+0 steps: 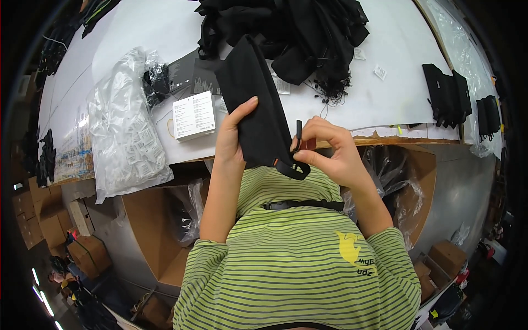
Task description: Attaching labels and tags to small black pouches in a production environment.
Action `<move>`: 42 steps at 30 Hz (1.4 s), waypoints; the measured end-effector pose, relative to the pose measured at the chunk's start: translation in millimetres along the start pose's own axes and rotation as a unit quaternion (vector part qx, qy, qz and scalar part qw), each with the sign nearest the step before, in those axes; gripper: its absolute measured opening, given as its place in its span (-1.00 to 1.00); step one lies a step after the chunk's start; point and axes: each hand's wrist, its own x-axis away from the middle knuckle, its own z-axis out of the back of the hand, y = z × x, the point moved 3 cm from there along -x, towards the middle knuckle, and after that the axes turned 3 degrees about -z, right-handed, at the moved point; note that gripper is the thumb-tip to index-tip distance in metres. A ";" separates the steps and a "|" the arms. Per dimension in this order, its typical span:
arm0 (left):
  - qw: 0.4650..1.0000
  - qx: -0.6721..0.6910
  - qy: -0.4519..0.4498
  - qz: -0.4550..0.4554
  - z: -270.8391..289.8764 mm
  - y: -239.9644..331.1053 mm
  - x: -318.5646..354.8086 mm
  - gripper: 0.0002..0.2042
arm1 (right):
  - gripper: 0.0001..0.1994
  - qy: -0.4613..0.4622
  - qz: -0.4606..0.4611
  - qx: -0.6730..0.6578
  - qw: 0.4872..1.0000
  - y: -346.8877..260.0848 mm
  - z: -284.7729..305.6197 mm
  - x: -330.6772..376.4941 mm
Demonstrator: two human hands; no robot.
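Pouch [256,118], of black fabric, is held up at the centre of the frame, tilted with its upper end leaning to the left, in front of the near edge of the white worktable [396,107]. It is gripped along its left side by the left hand [234,135]: the thumb is pressed on the front face, and the fingers are mostly hidden behind. At the lower end, a black strap loop [284,168] and a small orange tab [275,162] are noted. By the right hand [333,148], a slim black pull [298,130] is pinched between thumb and forefinger, just beside the pouch's lower right edge; whether it is joined to the pouch cannot be told.

At upper centre, a heap of black fabric articles [322,41] is piled, with a tangle of thin black cords [331,91] at its lower right. Left of the pouch, a stack of white printed cards [193,115] is placed near dark grey printed cards [206,80]. Further left, a clear plastic bag [124,132] filled with white labels is seen. At upper right, black pouches [440,93] are laid side by side. Below the table edge, a cardboard box [148,220] is positioned at lower left.
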 end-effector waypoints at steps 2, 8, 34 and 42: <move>1.000 -0.003 0.005 -0.006 0.3 0.0 1.0 -0.78 | -0.89 -0.003 -0.007 -0.004 1.000 1.2 1.3 1.6; 0.980 -0.119 0.108 -0.119 -8.9 4.8 4.0 -0.72 | -0.68 0.238 0.146 0.217 0.935 -11.1 13.2 -3.8; 0.765 -0.505 -0.242 -0.319 -27.5 49.2 24.9 -0.41 | -0.64 0.022 0.100 -0.119 0.988 -3.9 51.1 -7.2; 0.670 -0.612 -0.195 -0.372 -26.2 50.4 27.6 -0.72 | -0.79 -0.006 0.007 0.130 0.991 -2.1 79.7 -2.6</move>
